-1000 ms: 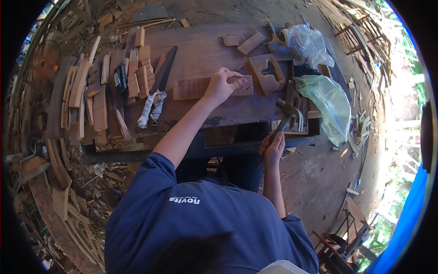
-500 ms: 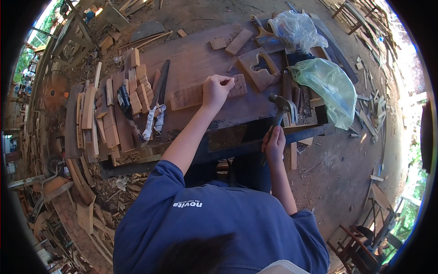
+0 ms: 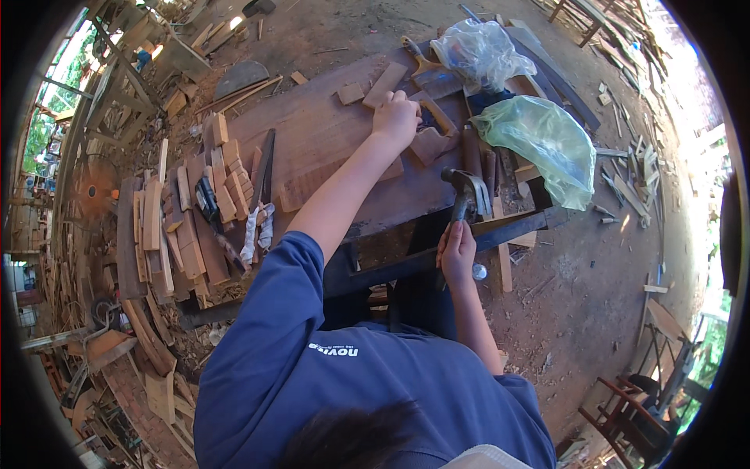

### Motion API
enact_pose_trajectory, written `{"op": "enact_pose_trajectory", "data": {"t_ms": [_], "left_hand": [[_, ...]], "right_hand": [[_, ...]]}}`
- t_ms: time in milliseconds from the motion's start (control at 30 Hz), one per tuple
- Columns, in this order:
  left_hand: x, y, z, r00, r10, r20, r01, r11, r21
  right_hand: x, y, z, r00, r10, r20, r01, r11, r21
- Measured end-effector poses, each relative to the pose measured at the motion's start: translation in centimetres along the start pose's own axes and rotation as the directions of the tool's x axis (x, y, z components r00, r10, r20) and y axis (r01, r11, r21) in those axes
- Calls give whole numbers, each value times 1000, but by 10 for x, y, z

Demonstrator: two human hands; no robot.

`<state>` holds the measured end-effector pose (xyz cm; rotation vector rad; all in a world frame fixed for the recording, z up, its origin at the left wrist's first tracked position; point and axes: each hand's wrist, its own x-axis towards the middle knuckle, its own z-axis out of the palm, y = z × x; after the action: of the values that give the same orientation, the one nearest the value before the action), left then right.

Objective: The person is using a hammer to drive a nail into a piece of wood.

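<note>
Left hand: the left hand (image 3: 396, 117) is stretched to the far side of the workbench (image 3: 312, 133), fingers curled down onto a small wooden box (image 3: 434, 131); whether it grips the box or only presses on it cannot be told.
Right hand: the right hand (image 3: 457, 252) is closed around the handle of a hammer (image 3: 466, 197), at the near edge of the bench.
Hammer: upright, its metal head at the far end, just right of the left forearm and nearer than the box.
Wooden box: on the bench top, under and just right of the left hand, far from the right hand.
Right of the box: a green plastic bag (image 3: 539, 144), with a clear plastic bag (image 3: 478, 51) beyond it.
Left of the arm: a stack of short wood pieces (image 3: 195, 211) and a long dark blade (image 3: 264, 168) lying on the bench.
</note>
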<state>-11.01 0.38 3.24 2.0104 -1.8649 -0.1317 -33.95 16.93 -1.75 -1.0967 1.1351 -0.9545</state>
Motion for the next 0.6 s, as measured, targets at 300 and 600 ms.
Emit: {"op": "enact_pose_trajectory", "data": {"t_ms": [300, 600], "left_hand": [[13, 0, 11, 985, 156, 74, -165, 976, 145], [9, -14, 16, 970, 235, -61, -238, 970, -47]], "right_hand": [[1, 3, -2, 1000, 1, 17, 0, 999, -34], [1, 3, 1, 1000, 6, 8, -6, 1000, -22]]}}
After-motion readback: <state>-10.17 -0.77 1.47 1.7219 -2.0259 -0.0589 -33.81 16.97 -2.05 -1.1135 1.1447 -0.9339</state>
